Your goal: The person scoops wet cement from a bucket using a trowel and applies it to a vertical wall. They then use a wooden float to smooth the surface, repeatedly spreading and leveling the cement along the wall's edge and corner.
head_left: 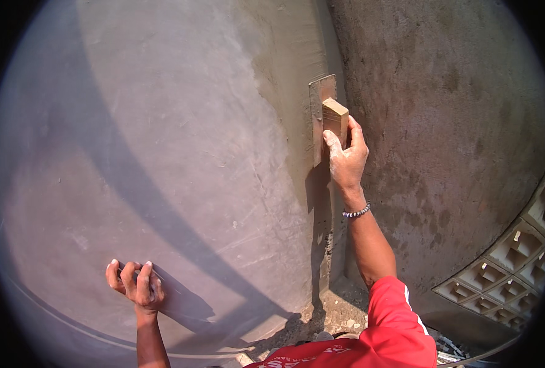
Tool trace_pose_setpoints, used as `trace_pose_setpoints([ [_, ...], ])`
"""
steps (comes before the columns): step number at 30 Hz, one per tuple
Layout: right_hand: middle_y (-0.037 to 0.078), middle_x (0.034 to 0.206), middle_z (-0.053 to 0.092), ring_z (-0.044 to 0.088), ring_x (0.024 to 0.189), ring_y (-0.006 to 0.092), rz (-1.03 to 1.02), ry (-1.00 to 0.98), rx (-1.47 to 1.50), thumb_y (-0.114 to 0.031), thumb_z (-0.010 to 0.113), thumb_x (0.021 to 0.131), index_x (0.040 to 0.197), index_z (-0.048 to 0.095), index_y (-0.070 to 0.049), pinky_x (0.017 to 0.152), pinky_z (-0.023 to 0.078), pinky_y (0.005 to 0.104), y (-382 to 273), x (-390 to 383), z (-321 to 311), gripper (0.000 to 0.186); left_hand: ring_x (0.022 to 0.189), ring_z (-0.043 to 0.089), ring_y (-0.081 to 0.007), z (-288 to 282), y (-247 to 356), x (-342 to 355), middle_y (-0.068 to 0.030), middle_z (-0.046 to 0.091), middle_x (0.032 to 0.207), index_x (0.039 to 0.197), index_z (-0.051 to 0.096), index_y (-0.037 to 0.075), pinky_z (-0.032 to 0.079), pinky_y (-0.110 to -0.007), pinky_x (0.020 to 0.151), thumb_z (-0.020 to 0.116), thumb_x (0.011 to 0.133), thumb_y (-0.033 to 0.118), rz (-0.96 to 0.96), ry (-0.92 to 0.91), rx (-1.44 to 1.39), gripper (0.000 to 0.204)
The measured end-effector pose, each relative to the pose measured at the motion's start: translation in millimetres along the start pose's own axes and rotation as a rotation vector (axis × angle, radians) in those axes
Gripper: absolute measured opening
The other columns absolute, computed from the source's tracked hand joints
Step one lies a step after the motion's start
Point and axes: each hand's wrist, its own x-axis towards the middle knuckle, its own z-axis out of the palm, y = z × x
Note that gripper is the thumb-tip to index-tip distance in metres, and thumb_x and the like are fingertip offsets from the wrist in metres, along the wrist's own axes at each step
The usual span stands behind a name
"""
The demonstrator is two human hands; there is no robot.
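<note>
A plastering float [316, 126] with a thin flat plate and a wooden block handle [336, 116] stands upright against the wet plaster strip [285, 80] near the wall's corner. My right hand [350, 161] is closed on the handle, thumb on the near face and fingers round the far side. At the lower left, my left hand [139, 287] is raised in front of the smooth grey wall [180, 135]. Its fingers are curled but apart, and nothing shows in them. Whether the fingertips touch the wall, I cannot tell.
To the right of the corner runs a rougher brown-grey wall [438, 122] with damp patches. Pierced ventilation blocks [510, 250] form a panel at the lower right. Rubble and stones [343, 310] lie on the ground at the foot of the corner.
</note>
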Motion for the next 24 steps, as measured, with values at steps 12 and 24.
trace_pose_setpoints([
  [12,0.011,0.115,0.064,0.063,0.107,0.0214,-0.341,-0.32,0.021,0.002,0.06,0.082,0.128,0.056,-0.004,0.096,0.05,0.0338,-47,61,-28,0.046,0.122,0.038,-0.0397,-3,-2,-4,-0.012,0.054,0.102,0.094,0.066,0.005,0.04,-0.049,0.095,0.059,0.07,-0.004,0.0,-0.019,0.041,0.026],
  [24,0.001,0.114,0.064,0.056,0.108,0.0237,-0.689,-0.762,-0.465,-0.005,0.069,0.08,0.111,0.067,-0.017,0.096,0.051,0.0358,-20,121,-27,0.033,0.125,0.036,-0.0393,-3,0,-4,-0.0117,0.053,0.1,0.093,0.065,0.005,0.037,-0.052,0.1,0.058,0.07,-0.002,-0.011,-0.04,0.067,0.025],
])
